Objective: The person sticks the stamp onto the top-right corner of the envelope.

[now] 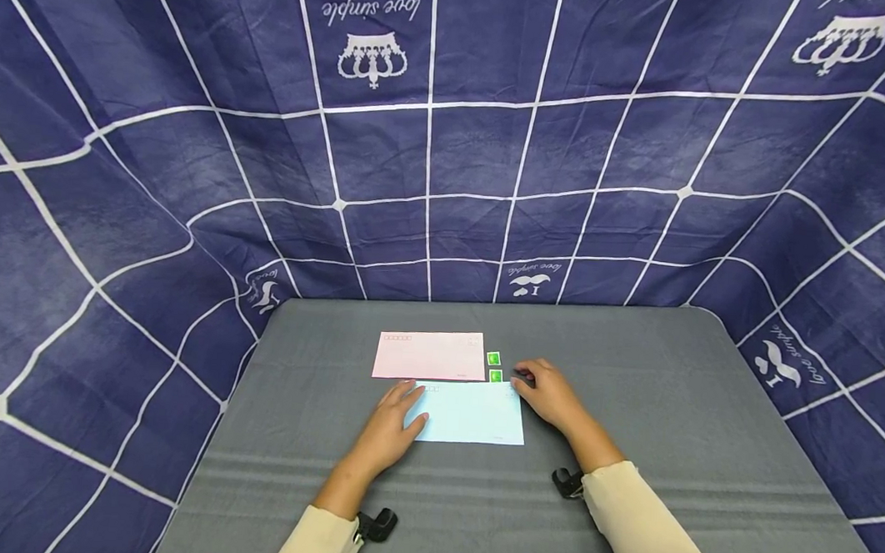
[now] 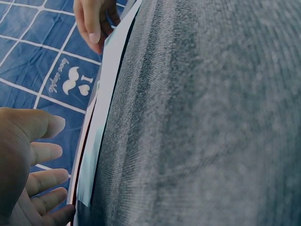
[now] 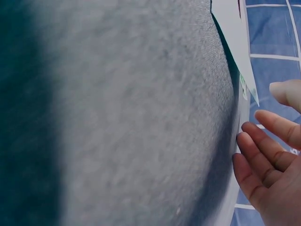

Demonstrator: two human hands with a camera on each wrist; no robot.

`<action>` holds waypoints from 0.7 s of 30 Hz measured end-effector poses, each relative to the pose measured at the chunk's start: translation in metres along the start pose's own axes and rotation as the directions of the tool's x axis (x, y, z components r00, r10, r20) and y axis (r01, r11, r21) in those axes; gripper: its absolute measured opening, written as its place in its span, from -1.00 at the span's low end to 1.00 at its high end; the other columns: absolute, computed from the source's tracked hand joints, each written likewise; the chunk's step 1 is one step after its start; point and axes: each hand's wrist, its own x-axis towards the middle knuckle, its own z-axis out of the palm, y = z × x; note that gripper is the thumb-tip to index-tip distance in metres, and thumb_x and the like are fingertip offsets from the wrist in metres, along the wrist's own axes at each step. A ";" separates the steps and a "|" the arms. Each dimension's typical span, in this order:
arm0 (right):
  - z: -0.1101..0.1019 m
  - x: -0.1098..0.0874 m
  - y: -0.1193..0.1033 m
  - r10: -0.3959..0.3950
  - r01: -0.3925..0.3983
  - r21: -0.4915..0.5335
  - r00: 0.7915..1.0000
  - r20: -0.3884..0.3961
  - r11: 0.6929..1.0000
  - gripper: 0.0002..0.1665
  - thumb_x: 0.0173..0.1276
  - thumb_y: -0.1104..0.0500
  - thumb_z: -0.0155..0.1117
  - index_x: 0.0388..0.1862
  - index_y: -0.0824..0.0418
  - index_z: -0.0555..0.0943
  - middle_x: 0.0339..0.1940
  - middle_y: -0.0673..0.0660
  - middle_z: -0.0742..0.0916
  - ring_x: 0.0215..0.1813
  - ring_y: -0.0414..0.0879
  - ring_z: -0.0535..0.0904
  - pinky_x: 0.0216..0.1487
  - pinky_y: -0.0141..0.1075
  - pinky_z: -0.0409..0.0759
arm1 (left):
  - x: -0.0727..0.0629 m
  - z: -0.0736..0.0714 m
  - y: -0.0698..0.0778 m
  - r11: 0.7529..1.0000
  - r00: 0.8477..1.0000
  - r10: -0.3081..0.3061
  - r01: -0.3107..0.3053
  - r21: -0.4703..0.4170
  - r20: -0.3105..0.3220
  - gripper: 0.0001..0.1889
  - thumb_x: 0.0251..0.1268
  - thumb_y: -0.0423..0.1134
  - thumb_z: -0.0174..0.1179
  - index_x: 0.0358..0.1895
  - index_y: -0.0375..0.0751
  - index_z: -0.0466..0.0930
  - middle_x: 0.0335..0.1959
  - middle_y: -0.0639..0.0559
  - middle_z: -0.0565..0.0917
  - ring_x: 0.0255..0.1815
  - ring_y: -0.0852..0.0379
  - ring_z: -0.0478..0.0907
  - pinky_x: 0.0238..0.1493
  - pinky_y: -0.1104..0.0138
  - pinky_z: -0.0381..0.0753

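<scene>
A light blue envelope (image 1: 473, 416) lies flat on the grey table, just in front of a pink envelope (image 1: 431, 355). Over the blue envelope's left end is my left hand (image 1: 390, 424), its fingers spread and thumb apart in the left wrist view. At the top right corner of the blue envelope, my right hand (image 1: 552, 397) has its fingers gently bent. Thumb and fingers stand apart with nothing between them in the right wrist view. Two small green stamps, a far one (image 1: 493, 358) and a near one (image 1: 496, 376), lie left of the right fingertips.
Grey cloth covers the table (image 1: 670, 380). A dark blue curtain (image 1: 471, 153) with white grid lines hangs behind it and on both sides. Black wrist mounts, one on the left (image 1: 377, 525) and one on the right (image 1: 568, 483), sit at the sleeve cuffs.
</scene>
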 end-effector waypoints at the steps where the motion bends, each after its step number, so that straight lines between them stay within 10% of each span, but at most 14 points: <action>1: 0.001 0.001 0.000 -0.006 0.006 -0.007 1.000 0.002 1.000 -0.60 0.41 0.07 0.34 0.13 0.26 0.67 0.03 0.21 0.72 0.05 0.05 0.66 0.13 0.00 0.61 | 0.000 0.000 0.001 1.000 1.000 0.001 -0.001 0.000 0.006 -0.47 0.37 -0.14 0.27 0.35 -0.29 0.53 0.44 -0.22 0.47 0.54 -0.23 0.29 0.51 -0.10 0.31; 21: 0.010 0.018 -0.008 0.021 -0.020 -0.011 0.999 0.047 1.000 -0.66 0.36 0.17 0.38 0.09 0.21 0.69 -0.07 0.15 0.71 -0.02 -0.01 0.61 0.07 -0.07 0.60 | 0.002 0.005 0.005 0.996 0.996 0.075 -0.077 0.034 0.044 -0.45 0.35 -0.15 0.29 0.34 -0.33 0.52 0.44 -0.19 0.48 0.57 -0.27 0.23 0.55 -0.09 0.25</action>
